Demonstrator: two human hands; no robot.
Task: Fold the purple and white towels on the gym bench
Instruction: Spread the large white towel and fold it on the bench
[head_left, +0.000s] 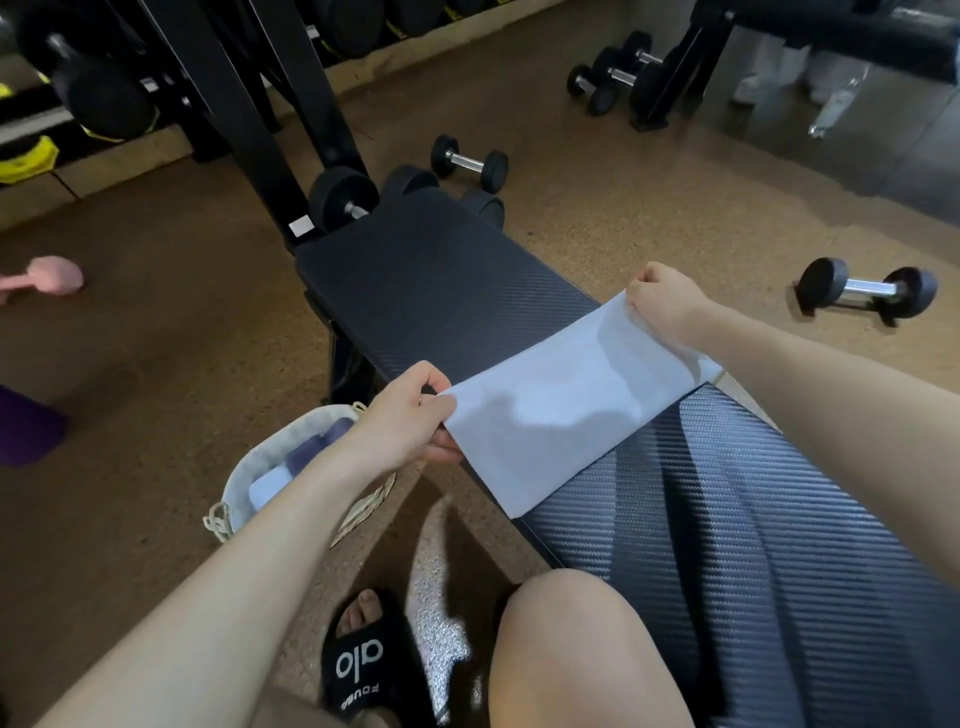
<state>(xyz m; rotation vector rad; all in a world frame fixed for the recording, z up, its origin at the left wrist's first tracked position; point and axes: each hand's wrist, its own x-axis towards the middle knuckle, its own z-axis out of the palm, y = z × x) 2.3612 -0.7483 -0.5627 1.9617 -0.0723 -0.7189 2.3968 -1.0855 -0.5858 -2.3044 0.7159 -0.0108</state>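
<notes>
A white towel (566, 405) lies stretched across the black gym bench (441, 280), folded to a long band. My left hand (410, 415) pinches its near-left end at the bench's left edge. My right hand (662, 299) grips the far-right end at the bench's right edge, fingers curled round the cloth. A cloth basket (244, 478) on the floor left of the bench holds purple towels (317, 447) and a whitish one, partly hidden by my left forearm.
Dumbbells lie on the floor: one (867, 288) right of the bench, one (470, 162) beyond its far end, more (608, 78) at the back. A black rack frame (270, 130) stands at the bench's head. My knee (566, 639) and sandalled foot (358, 660) are below.
</notes>
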